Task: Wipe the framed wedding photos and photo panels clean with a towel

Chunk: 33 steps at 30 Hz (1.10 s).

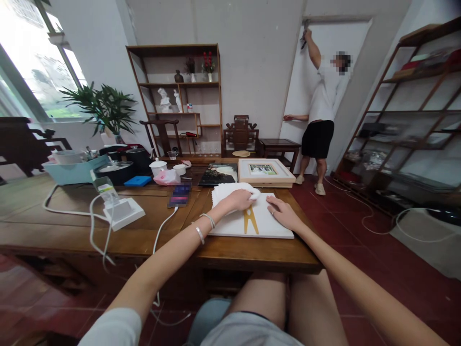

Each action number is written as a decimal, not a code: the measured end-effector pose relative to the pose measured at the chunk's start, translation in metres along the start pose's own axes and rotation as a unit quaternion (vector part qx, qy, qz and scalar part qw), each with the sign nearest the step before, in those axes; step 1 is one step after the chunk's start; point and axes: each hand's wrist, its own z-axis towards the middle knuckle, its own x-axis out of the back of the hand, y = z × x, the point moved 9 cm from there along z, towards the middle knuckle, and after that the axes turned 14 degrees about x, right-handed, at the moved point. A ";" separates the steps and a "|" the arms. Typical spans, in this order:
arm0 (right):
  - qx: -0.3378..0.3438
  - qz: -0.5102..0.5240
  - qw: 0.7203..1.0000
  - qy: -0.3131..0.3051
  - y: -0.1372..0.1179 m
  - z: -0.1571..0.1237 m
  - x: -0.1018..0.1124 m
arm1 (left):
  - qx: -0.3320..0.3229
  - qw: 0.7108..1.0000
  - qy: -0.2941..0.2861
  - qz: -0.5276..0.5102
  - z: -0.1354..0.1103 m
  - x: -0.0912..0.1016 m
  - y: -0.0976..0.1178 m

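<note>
A white square canvas (264, 228) with a gold figure painted on it lies at the front right of the wooden table (72, 230). My left hand (238, 199) is closed on a white cloth (230, 189) and presses it on the canvas's far part. My right hand (283, 211) lies flat with spread fingers on the canvas's right side, a ring on one finger. Bracelets circle my left wrist.
Behind the canvas lie a framed picture (265, 171) and a dark print (219, 174). A phone (179, 195) with cable, a white box (122, 212), tea ware and a blue tray (74, 170) sit to the left. A person (322, 105) works at the far door.
</note>
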 end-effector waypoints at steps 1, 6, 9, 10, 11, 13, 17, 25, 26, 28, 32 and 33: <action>0.000 0.002 1.000 0.002 0.000 0.000 0.000 | -0.008 1.000 0.003 0.008 -0.002 -0.002 0.008; 0.006 0.010 1.000 0.005 0.001 0.000 0.000 | -0.052 0.997 0.028 0.046 -0.045 -0.010 0.049; 0.009 0.017 1.000 0.010 0.001 0.000 0.001 | -0.088 0.991 0.054 0.088 -0.089 -0.008 0.070; 0.009 0.019 1.000 0.011 0.001 0.000 0.001 | -0.103 0.988 0.061 0.099 -0.103 -0.007 0.076; 0.009 0.020 1.000 0.011 0.001 0.000 0.000 | -0.118 0.985 0.065 0.106 -0.115 -0.004 0.081; 0.007 0.020 1.000 0.011 0.001 0.000 0.000 | -0.139 0.983 0.061 0.102 -0.129 0.000 0.085; 0.006 0.016 1.000 0.011 0.002 0.000 0.000 | -0.141 0.986 0.045 0.071 -0.110 0.005 0.075; 0.008 0.023 1.000 0.003 0.002 0.000 0.000 | -0.080 0.995 0.029 0.050 -0.014 -0.008 0.035; 0.007 0.024 1.000 0.003 0.001 0.000 0.000 | -0.077 0.995 0.032 0.049 -0.008 -0.010 0.033; 0.005 0.024 1.000 0.005 0.001 0.000 0.001 | -0.073 0.995 0.036 0.050 -0.002 -0.014 0.031; 0.011 0.020 1.000 0.000 -0.001 0.001 0.001 | -0.072 0.995 0.044 0.057 -0.013 -0.015 0.038; 0.013 0.022 1.000 0.000 -0.001 0.001 0.001 | -0.073 0.995 0.045 0.059 -0.021 -0.014 0.042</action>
